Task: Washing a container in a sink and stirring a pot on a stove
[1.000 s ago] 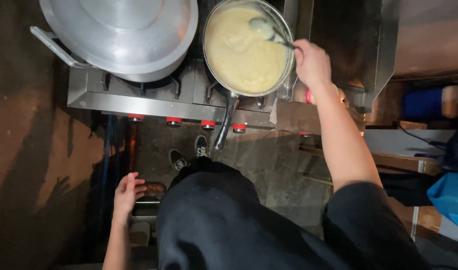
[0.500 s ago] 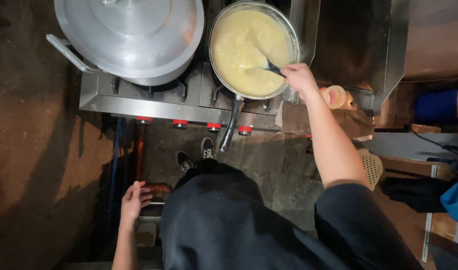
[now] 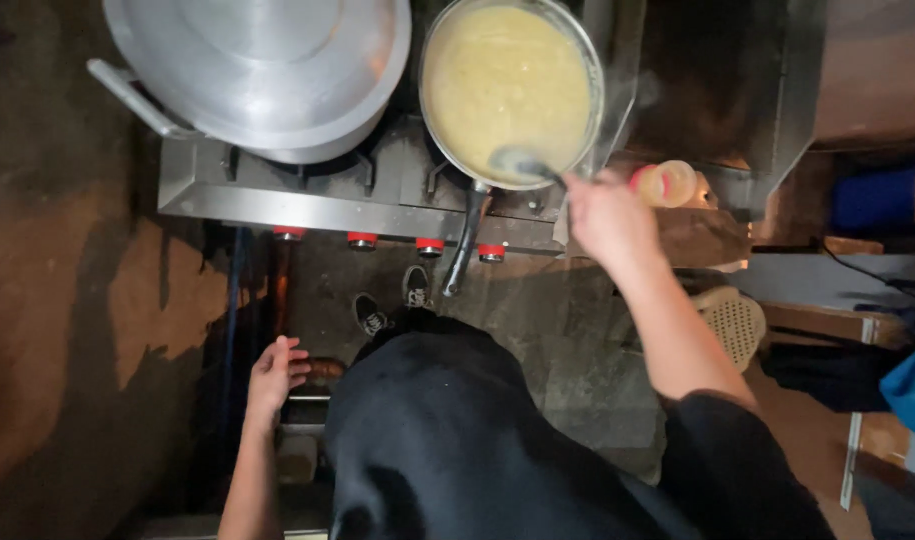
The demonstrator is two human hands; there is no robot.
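Spoon [image 3: 522, 160] in pan [image 3: 587, 60] of yellow batter, near rim.
Your right hand [image 3: 607, 215] grip clamped on its handle; left hand [image 3: 275, 375] fingers apart, empty.

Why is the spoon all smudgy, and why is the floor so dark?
In the head view, the spoon is smeared with motion blur, and so is the right hand holding it. The big silver pot and the yellow mix in the pan catch bright light from above, while the floor lies in deep shadow. The left hand hangs dim and slightly soft.

Large lidded pot [image 3: 262, 70], 4 red knobs [image 3: 362, 241].
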